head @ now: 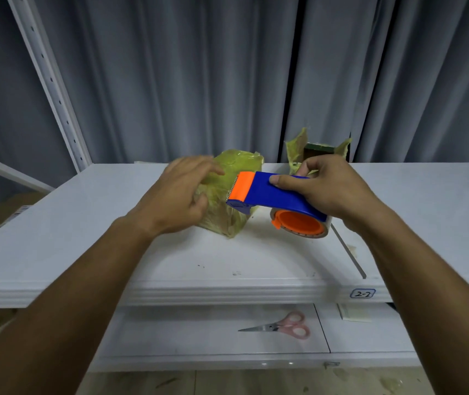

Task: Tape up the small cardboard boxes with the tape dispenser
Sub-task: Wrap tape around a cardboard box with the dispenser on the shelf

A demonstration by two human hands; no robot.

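Note:
A small box (236, 166) wrapped in shiny yellowish tape stands on the white shelf (85, 238), near its middle. My left hand (179, 198) rests on the box's left side, thumb against its front face, fingers spread and blurred. My right hand (321, 189) grips the blue and orange tape dispenser (267, 195) from above, thumb on its blue top. The dispenser's orange blade end touches the box's right side. A second small box (317, 148) with open, tape-covered flaps stands behind my right hand, at the back of the shelf.
Pink-handled scissors (282, 326) lie on the lower shelf (199, 337) beneath. A label reading 2-2 (363, 293) is on the shelf's front edge. A white upright post (48, 78) rises at left; grey curtains (227, 67) hang behind.

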